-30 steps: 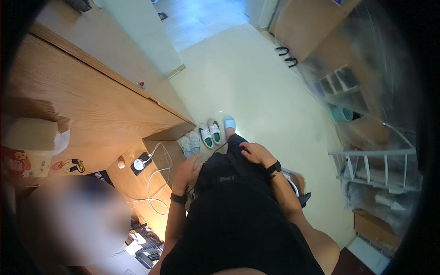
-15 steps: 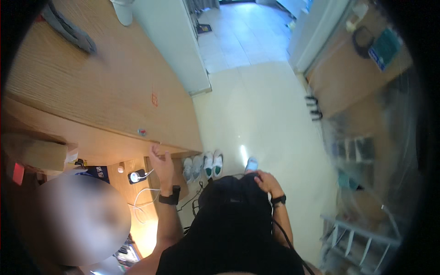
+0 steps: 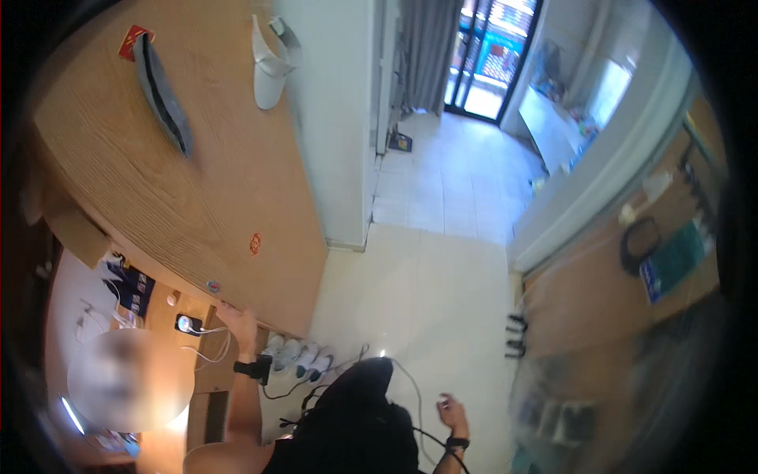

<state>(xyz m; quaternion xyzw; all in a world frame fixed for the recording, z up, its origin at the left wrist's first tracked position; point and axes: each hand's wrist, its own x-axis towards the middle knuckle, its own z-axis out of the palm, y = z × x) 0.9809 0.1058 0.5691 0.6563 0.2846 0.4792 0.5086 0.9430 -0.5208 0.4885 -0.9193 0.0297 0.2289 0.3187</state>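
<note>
My left hand (image 3: 239, 322) reaches to the edge of a large wooden door (image 3: 213, 205); its fingers are bent against that edge, just below a small round lock (image 3: 213, 287). A black watch-like band (image 3: 253, 368) circles the left wrist. Lower right, my right hand (image 3: 452, 415) hangs over the pale floor with its fingers curled in. Whatever those fingers might hold is too small to make out. The right wrist wears a dark band (image 3: 456, 443) too.
A white visor (image 3: 270, 75) and a grey cloth band (image 3: 162, 99) hang on the door. Several shoes (image 3: 292, 355) stand below it. A lit desk with a phone (image 3: 188, 323) lies left, plastic-covered shelves right. Tiled floor (image 3: 450, 174) leads to a glass door (image 3: 485, 59).
The view has tilted up, showing the far glass door. My left hand has closed on the door's edge. My right hand has left the black shorts and swung out to the right.
</note>
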